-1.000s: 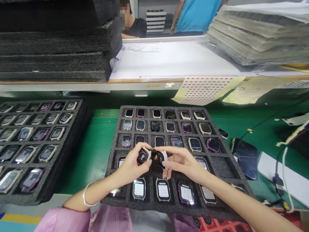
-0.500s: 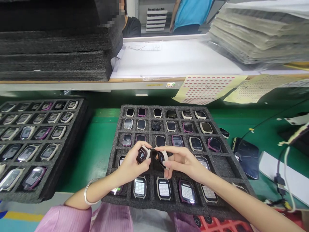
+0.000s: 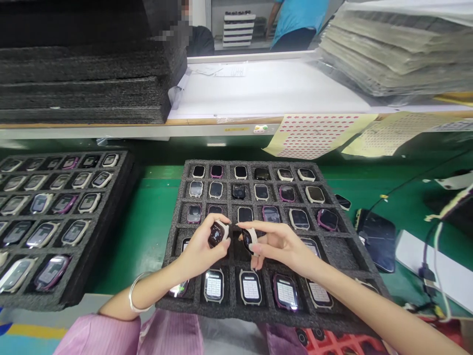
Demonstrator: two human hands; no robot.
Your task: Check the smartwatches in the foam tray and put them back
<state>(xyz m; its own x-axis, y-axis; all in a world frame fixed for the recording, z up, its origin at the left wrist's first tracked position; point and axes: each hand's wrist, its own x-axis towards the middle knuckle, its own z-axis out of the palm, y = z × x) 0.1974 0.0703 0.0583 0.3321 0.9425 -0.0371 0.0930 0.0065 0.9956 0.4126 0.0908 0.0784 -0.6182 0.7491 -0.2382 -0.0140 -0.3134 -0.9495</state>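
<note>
Over the middle of a dark foam tray (image 3: 236,309), my left hand (image 3: 203,246) grips a light-cased smartwatch (image 3: 219,233) between thumb and fingers, its lit dark screen tilted toward me. Close beside it, my right hand (image 3: 283,244) holds a second light-cased smartwatch (image 3: 249,240), turned nearly side-on. The two watches are slightly apart. Below them in the tray's front row lie watches with lit white screens, among them a light one (image 3: 250,287) and a purple-cased one (image 3: 286,292). Watches in the back rows have dark screens. My hands hide part of the fourth row.
A second foam tray of watches (image 3: 70,291) stands on the left of the green table. Stacked black foam (image 3: 84,88) and bagged sheets (image 3: 399,49) rest on the shelf. A black device (image 3: 377,241), a white box (image 3: 436,271) and cables lie right. Two people are beyond the shelf.
Both hands keep hold of their watches and have shifted only slightly. The person in blue behind the shelf has moved a little to the right.
</note>
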